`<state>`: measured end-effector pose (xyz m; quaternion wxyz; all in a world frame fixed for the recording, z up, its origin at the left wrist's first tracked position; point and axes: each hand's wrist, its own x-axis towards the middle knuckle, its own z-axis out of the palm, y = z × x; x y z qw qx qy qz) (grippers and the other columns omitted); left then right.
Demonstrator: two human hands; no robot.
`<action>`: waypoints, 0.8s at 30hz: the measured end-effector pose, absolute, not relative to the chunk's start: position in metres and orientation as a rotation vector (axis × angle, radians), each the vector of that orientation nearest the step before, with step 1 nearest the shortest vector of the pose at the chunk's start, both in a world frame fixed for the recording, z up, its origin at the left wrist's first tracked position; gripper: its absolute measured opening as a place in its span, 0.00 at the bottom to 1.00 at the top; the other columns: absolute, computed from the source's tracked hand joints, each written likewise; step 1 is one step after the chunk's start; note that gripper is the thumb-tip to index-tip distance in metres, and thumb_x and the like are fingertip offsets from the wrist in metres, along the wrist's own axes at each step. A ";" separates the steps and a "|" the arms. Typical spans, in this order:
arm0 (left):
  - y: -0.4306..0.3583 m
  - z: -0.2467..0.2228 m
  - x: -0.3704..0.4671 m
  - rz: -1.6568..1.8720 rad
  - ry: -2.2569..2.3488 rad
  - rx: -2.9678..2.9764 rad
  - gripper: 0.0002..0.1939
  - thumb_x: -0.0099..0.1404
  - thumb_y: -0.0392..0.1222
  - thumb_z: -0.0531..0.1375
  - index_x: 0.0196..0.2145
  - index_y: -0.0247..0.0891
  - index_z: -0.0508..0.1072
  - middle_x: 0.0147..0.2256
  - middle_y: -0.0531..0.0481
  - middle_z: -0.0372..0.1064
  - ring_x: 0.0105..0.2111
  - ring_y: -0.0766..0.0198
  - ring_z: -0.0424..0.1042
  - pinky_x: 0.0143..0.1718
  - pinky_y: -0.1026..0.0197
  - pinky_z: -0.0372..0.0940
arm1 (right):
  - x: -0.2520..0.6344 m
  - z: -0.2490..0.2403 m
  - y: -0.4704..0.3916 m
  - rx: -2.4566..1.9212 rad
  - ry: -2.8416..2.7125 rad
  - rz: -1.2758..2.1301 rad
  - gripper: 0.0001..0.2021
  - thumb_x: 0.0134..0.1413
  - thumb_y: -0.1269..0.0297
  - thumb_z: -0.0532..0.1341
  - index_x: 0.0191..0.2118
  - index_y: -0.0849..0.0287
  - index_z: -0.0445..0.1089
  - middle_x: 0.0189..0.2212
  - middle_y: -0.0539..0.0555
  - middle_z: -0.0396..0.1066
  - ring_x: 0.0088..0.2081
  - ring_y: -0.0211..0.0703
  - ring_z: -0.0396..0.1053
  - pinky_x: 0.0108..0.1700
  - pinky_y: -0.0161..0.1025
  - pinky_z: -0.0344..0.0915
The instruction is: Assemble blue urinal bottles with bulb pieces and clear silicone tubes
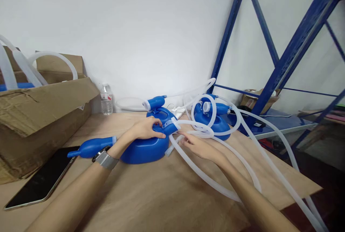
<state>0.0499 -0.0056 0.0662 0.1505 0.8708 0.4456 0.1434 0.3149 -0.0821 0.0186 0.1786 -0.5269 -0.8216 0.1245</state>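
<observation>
A blue plastic bottle lies on the brown table, its neck pointing right. My left hand is wrapped round its handle near the neck. Just right of the neck, my right hand pinches the clear tube close to its translucent end fitting. The tube loops over the table to the right. Left of my left wrist lies a blue tapered piece with a pale rim. Behind stand two more blue bottles, one in the middle and one at the right, with tubes attached.
A cardboard box holding tubes stands at the left, beside a black tablet. A water bottle is near the wall. A blue metal rack rises at the right, past the table's edge.
</observation>
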 end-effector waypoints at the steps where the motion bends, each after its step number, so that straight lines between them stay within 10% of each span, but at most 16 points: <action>1: -0.005 0.066 0.050 0.413 1.276 2.504 0.33 0.56 0.67 0.63 0.52 0.43 0.75 0.51 0.44 0.73 0.49 0.48 0.73 0.49 0.53 0.66 | 0.315 0.015 -0.076 -1.528 -2.362 0.338 0.23 0.67 0.65 0.53 0.66 0.49 0.63 0.44 0.56 0.74 0.42 0.47 0.74 0.45 0.45 0.73; 7: -0.003 0.064 0.050 0.431 1.284 2.532 0.33 0.56 0.67 0.63 0.51 0.42 0.76 0.49 0.45 0.73 0.48 0.49 0.73 0.48 0.54 0.66 | 0.306 -0.003 -0.066 -1.386 -2.513 -0.134 0.08 0.64 0.64 0.60 0.46 0.54 0.74 0.52 0.60 0.70 0.55 0.60 0.66 0.55 0.57 0.66; 24: -0.009 0.060 0.048 0.621 1.278 2.520 0.33 0.55 0.63 0.67 0.51 0.40 0.75 0.50 0.41 0.74 0.50 0.45 0.73 0.50 0.50 0.67 | 0.351 0.009 -0.061 -1.170 -1.778 0.281 0.19 0.66 0.46 0.56 0.46 0.56 0.75 0.40 0.57 0.79 0.44 0.54 0.76 0.47 0.48 0.72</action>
